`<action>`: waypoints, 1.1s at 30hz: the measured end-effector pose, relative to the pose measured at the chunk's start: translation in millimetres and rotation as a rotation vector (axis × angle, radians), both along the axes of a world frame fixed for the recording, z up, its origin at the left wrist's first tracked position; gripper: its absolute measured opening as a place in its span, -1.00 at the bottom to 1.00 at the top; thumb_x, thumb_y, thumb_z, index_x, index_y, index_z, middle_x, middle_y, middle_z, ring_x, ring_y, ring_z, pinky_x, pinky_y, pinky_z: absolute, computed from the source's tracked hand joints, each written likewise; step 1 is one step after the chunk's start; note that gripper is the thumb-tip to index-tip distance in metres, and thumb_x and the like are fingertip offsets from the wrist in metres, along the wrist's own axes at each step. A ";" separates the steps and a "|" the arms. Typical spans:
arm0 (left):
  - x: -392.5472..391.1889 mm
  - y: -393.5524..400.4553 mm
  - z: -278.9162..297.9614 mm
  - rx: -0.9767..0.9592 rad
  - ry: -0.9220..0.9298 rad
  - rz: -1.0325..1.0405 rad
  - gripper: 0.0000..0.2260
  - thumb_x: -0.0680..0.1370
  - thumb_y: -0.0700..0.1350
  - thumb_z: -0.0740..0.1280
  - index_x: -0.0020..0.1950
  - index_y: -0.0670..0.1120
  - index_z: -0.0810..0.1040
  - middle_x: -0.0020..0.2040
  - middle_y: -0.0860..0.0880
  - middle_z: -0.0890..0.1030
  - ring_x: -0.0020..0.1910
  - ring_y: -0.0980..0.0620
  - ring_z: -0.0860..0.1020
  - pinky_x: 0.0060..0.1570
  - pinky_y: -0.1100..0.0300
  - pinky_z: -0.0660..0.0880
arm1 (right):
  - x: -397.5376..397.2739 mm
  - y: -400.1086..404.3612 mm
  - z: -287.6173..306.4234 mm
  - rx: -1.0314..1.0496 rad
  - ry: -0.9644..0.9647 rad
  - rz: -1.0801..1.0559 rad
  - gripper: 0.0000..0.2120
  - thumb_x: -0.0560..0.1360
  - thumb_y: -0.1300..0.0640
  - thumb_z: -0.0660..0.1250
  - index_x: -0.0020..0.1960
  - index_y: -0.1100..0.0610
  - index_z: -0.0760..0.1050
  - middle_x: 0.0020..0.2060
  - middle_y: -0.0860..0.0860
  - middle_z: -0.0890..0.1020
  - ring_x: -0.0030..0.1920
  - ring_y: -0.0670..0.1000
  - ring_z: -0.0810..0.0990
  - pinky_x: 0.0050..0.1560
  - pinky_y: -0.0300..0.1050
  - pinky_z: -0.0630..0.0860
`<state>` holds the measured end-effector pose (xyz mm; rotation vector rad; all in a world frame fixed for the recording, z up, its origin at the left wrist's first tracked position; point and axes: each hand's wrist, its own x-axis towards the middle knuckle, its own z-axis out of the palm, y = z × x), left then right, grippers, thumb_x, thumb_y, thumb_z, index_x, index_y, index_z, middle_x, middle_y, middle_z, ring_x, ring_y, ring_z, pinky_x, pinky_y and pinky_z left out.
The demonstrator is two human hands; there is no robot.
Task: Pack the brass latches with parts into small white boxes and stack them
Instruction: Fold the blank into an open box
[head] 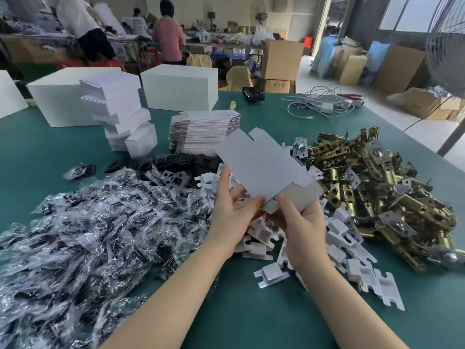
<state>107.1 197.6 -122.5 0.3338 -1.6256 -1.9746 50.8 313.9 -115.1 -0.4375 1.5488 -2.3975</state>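
At frame centre, the left hand (235, 205) and right hand (303, 230) pinch the near end of a flat white box blank (261, 165) above the green table (251, 311), brass latches (382, 187) heaped at right, finished small white boxes (120, 114) stacked upper left.

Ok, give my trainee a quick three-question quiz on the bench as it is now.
1. True or false: both hands hold the flat box blank.
2. Which pile lies rightmost on the green table? A) bagged parts B) brass latches C) white card inserts
3. Fill in: the finished small white boxes stand ___ of the stack of flat blanks.

Key: 1 true, left hand and right hand grip its near end; 2 B; 3 left.
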 end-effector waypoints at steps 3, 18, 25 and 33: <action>-0.1 -0.9 0.5 -0.013 -0.006 0.021 -0.40 0.56 -0.30 0.38 0.49 0.16 0.32 0.10 0.08 0.70 0.04 0.13 0.67 -0.11 0.25 0.60 | -6.9 4.1 1.6 -0.049 -0.063 -0.063 -0.79 0.52 0.30 0.37 0.11 0.09 0.55 -0.06 0.05 0.72 -0.03 0.06 0.69 -0.10 -0.15 0.62; 6.4 -4.8 3.7 -0.185 -0.107 0.007 -0.49 0.48 -0.17 0.42 0.35 0.26 0.48 0.08 0.16 0.67 0.07 0.16 0.63 -0.08 0.27 0.59 | -15.8 11.2 -11.0 0.589 0.468 -0.254 -0.57 0.53 0.06 0.40 0.38 -0.05 0.45 -0.33 -0.22 0.58 -0.32 -0.20 0.52 -0.28 -0.43 0.47; 5.5 7.4 5.2 -0.277 -0.073 0.097 -0.45 0.56 -0.17 0.40 0.47 0.18 0.35 0.27 0.28 0.54 0.29 0.28 0.48 0.28 0.12 0.47 | -2.9 3.2 -11.4 0.843 0.711 -0.264 -0.66 0.57 0.01 0.28 0.32 0.07 0.49 -0.21 -0.11 0.62 -0.28 -0.14 0.54 -0.33 -0.31 0.35; 6.0 -0.6 6.7 -0.229 -0.178 0.161 -0.53 0.59 -0.22 0.29 0.41 0.19 0.39 0.15 0.31 0.59 0.19 0.22 0.55 0.22 0.07 0.53 | -3.7 -10.1 3.1 0.993 0.881 -0.128 -0.54 0.60 0.08 0.18 0.48 0.14 0.31 -0.03 0.07 0.59 -0.11 0.03 0.49 -0.20 -0.10 0.36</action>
